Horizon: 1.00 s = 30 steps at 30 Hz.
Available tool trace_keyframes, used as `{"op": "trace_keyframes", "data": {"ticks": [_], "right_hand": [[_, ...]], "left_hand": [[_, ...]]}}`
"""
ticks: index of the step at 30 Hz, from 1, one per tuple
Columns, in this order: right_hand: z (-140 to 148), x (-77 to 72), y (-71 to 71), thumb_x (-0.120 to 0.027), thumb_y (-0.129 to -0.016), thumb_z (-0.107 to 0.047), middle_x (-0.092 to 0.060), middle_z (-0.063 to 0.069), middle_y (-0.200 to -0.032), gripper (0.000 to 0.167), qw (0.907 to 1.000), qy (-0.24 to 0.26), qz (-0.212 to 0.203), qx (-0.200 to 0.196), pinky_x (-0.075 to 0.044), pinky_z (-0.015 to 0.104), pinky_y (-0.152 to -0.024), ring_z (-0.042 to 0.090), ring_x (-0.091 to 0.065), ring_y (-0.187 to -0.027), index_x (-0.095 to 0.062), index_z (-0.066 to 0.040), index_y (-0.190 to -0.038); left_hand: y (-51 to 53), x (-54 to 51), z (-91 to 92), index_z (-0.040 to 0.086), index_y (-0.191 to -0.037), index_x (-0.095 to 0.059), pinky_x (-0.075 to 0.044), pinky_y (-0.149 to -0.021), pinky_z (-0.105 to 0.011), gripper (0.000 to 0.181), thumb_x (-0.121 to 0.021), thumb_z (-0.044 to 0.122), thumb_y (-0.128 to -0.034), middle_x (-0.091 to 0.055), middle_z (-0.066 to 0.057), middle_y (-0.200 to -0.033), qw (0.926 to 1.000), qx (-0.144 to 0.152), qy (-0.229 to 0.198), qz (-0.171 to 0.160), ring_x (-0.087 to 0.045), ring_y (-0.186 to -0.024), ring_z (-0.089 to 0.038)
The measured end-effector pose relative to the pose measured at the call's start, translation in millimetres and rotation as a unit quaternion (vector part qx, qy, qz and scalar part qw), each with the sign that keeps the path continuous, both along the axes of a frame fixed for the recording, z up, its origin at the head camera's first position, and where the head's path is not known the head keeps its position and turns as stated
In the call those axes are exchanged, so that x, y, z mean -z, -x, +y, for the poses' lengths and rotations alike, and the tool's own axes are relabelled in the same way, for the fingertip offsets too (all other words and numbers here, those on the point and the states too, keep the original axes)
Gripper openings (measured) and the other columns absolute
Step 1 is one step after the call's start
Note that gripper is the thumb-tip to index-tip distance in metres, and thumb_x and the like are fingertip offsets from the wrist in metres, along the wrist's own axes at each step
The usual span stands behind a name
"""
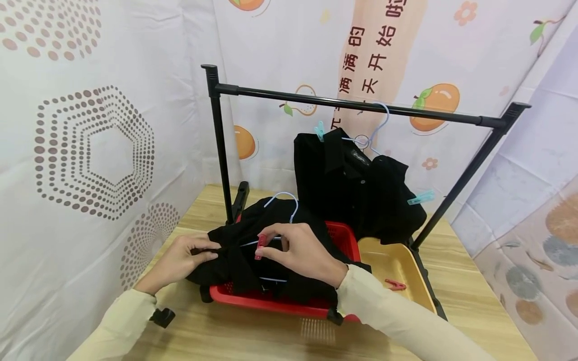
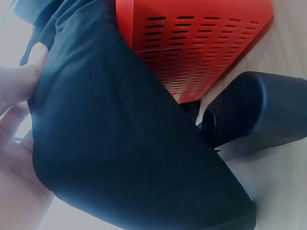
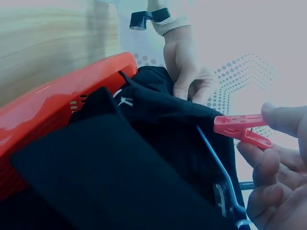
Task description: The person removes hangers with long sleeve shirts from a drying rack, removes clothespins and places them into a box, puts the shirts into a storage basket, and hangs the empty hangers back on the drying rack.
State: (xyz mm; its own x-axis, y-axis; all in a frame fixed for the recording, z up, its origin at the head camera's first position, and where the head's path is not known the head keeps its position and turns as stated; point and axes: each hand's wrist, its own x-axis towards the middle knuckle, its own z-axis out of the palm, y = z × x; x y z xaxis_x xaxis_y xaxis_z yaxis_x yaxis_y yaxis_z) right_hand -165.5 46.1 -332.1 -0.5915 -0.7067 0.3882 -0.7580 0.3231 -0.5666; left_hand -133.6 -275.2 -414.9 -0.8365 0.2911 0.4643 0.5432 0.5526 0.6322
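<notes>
Plainly, right hand (image 1: 301, 249): grip narrow, pinching red plastic clothespin (image 1: 261, 246); left hand (image 1: 182, 258): grip narrow, pinching creased black shirt (image 1: 243, 266).

Bright and evenly lit in the head view, with soft shadow on the wooden tabletop (image 1: 244, 336) beneath the red basket (image 1: 280, 306), but sunk to near-featureless black across the black shirt (image 1: 239, 271). Cool-tinted, hazy and softer in both wrist views. Blown out to white around the left hand (image 2: 19, 172); washed pale over the patterned curtain (image 3: 268, 43), with glossy glare along the basket rim (image 3: 72, 89).
</notes>
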Motion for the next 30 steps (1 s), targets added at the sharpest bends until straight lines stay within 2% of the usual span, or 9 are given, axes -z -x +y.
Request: {"op": "trace_keyframes", "data": {"ticks": [11,21,24,27,30], "right_hand": [[23,1.9,0.2,-0.077,-0.095,-0.034,-0.072,-0.018,-0.101,0.029,0.9997,0.01,0.002,0.022,-0.037,0.026,-0.046,0.009,-0.045,-0.049,-0.076,-0.015,-0.117],[44,2.9,0.7,-0.079,-0.093,-0.029,-0.071,-0.016,-0.1,0.029,0.9989,0.039,0.008,0.025,-0.037,0.025,-0.046,0.006,-0.043,-0.05,-0.075,-0.013,-0.117],[50,3.9,-0.4,-0.079,-0.093,-0.03,-0.065,-0.015,-0.082,0.027,0.9986,0.04,0.004,0.035,-0.036,0.025,-0.047,0.006,-0.043,-0.052,-0.075,-0.016,-0.117],[56,4.0,-2.5,-0.079,-0.093,-0.034,-0.052,-0.013,-0.066,0.026,0.9981,0.037,-0.002,0.049,-0.036,0.025,-0.048,0.007,-0.044,-0.054,-0.075,-0.021,-0.116],[61,3.4,-3.9,-0.079,-0.093,-0.037,-0.046,-0.012,-0.06,0.028,0.9975,0.038,-0.004,0.059,-0.036,0.026,-0.049,0.008,-0.045,-0.055,-0.076,-0.021,-0.116]], "left_hand": [[-0.4,-1.6,2.3,0.009,-0.105,-0.082,-0.045,-0.058,-0.025,0.022,-0.081,-0.002,-0.0852,-0.068,0.008,-0.083,1.0,0.007,-0.004,0.005,-0.049,-0.067,-0.005],[0.6,0.4,-0.1,0.013,-0.105,-0.082,-0.046,-0.055,-0.026,0.024,-0.08,-0.001,-0.0854,-0.066,0.014,-0.08,1.0,0.0,-0.003,-0.009,-0.047,-0.061,-0.005],[0.5,0.1,0.0,0.013,-0.104,-0.082,-0.045,-0.054,-0.026,0.024,-0.081,-0.001,-0.0852,-0.064,0.015,-0.078,1.0,0.0,-0.003,-0.006,-0.046,-0.061,-0.005],[-0.1,-0.7,0.5,0.013,-0.104,-0.082,-0.046,-0.055,-0.026,0.024,-0.081,-0.001,-0.0853,-0.064,0.015,-0.078,1.0,-0.002,-0.003,-0.005,-0.046,-0.061,-0.005],[-0.6,-1.4,0.8,0.013,-0.105,-0.082,-0.046,-0.055,-0.026,0.024,-0.08,-0.001,-0.0855,-0.064,0.015,-0.078,1.0,-0.002,-0.003,-0.007,-0.046,-0.061,-0.004]]}}
